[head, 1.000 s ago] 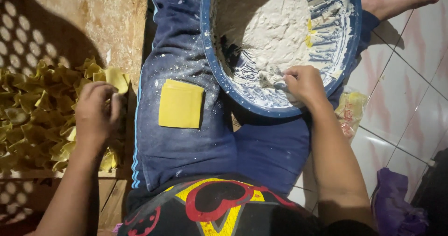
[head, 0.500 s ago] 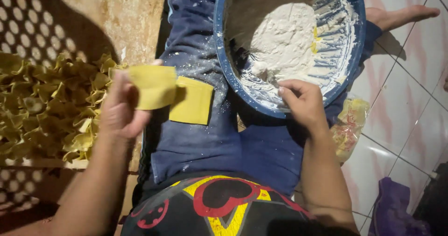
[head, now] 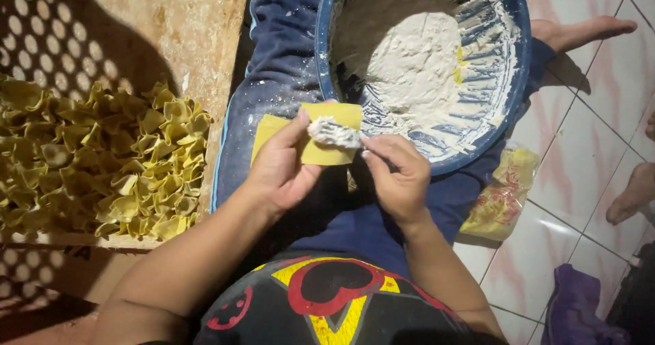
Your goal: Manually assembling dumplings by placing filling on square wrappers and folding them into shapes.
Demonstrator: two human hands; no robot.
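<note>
Resting across the left hand [head: 283,171] just beside the blue bowl [head: 513,106], the yellow dumpling wrapper [head: 327,133] is pinched by thumb; right hand [head: 396,178] fingers [head: 374,147] press white filling [head: 333,132] onto it.

A home floor used as a cooking spot. The person sits on a pink-veined tiled floor [head: 600,133], barefoot, with a blue bowl [head: 508,106] of white filling on the lap. Folded dumplings [head: 102,161] pile on a wooden board [head: 184,38] beside them.
</note>
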